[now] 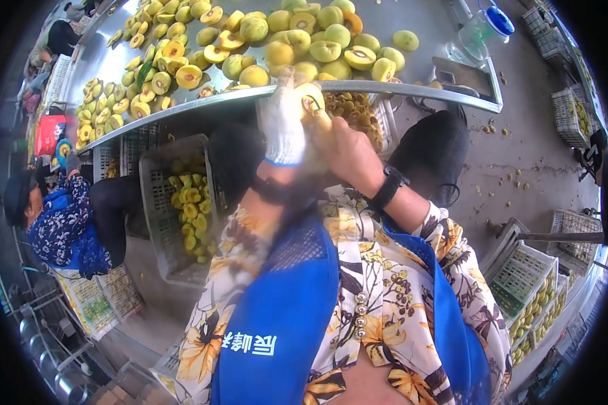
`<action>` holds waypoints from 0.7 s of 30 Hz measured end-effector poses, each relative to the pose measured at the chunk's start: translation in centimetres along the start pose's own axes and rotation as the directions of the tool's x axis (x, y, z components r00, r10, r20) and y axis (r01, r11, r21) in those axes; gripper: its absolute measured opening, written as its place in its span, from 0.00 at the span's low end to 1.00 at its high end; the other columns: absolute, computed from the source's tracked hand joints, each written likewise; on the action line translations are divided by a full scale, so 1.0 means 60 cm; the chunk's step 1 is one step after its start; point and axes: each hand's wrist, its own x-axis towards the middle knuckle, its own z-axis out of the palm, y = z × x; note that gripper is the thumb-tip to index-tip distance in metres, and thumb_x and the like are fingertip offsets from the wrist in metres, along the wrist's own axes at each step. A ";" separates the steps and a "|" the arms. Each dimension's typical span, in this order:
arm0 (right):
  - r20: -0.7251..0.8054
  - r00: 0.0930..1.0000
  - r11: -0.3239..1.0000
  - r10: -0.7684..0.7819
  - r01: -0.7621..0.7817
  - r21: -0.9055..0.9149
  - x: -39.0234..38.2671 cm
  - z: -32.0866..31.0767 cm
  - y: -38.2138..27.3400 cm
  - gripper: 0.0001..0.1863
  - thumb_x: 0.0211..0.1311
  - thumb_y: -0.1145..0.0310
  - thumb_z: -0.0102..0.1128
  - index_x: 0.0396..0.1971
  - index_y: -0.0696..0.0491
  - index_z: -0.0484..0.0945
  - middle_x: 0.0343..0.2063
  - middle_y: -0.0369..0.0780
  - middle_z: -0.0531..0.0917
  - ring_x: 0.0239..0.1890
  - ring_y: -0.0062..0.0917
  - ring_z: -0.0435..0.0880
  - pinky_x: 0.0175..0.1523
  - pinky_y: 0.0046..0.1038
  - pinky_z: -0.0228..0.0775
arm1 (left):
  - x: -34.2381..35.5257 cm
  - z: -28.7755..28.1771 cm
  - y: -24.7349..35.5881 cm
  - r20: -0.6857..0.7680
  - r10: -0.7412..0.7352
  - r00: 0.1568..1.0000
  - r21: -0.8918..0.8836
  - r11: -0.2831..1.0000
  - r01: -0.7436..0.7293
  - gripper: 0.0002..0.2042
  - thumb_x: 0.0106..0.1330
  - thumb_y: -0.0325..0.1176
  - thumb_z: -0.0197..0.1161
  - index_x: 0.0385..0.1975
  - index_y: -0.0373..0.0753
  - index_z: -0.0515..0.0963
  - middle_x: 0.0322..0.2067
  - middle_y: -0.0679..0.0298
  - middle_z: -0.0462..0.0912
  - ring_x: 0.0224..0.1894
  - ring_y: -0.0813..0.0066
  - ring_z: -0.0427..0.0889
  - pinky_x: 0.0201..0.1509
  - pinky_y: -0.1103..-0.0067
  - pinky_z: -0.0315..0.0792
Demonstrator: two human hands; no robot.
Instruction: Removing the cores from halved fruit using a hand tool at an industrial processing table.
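Note:
At the near edge of the metal table, my left hand [285, 128], in a white glove, is closed round a cut yellow peach half [311, 96]. My bare right hand [352, 156] grips a pitting tool [322, 123] with a pale yellowish handle; its thin curved tip is at the pit hollow of that half. The fingers partly cover the tool. Whole peaches [324, 50] and cut halves [161, 83] are heaped across the table [419, 67] beyond my hands. Below, partly hidden by my hands, a crate [387, 121] holds brownish pits and scraps [353, 110].
Left of my legs, a grey crate [157, 223] contains yellow peach halves [194, 212]. A clear jug with a blue lid [500, 21] stands at the table's right end. A co-worker [67, 223] sits at the left. More crates [527, 277] of fruit line the right side.

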 end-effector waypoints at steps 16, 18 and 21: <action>0.206 0.974 0.968 0.093 -0.137 0.209 -0.006 0.019 0.004 0.09 0.55 0.69 0.50 0.29 0.61 0.69 0.19 0.50 0.72 0.26 0.39 0.78 0.29 0.36 0.67 | 0.001 -0.012 0.005 0.002 -0.277 0.961 -0.087 0.957 0.276 0.16 0.61 0.44 0.57 0.32 0.33 0.71 0.21 0.60 0.76 0.22 0.75 0.76 0.23 0.83 0.71; 0.063 0.949 0.951 -0.307 0.306 0.034 -0.011 0.053 0.043 0.11 0.55 0.67 0.51 0.29 0.61 0.69 0.16 0.47 0.73 0.18 0.33 0.76 0.24 0.30 0.66 | -0.001 -0.007 0.011 -0.026 -0.413 0.911 -0.139 0.903 0.405 0.15 0.62 0.43 0.57 0.26 0.36 0.70 0.17 0.64 0.72 0.15 0.79 0.70 0.17 0.83 0.65; 0.423 0.881 0.849 0.215 -0.383 0.366 -0.005 0.009 -0.037 0.07 0.55 0.71 0.49 0.30 0.59 0.69 0.12 0.40 0.69 0.09 0.22 0.66 0.16 0.24 0.60 | -0.003 -0.014 0.007 -0.043 -0.371 0.928 -0.069 0.927 0.368 0.14 0.62 0.43 0.56 0.25 0.37 0.70 0.17 0.64 0.72 0.13 0.79 0.69 0.16 0.83 0.65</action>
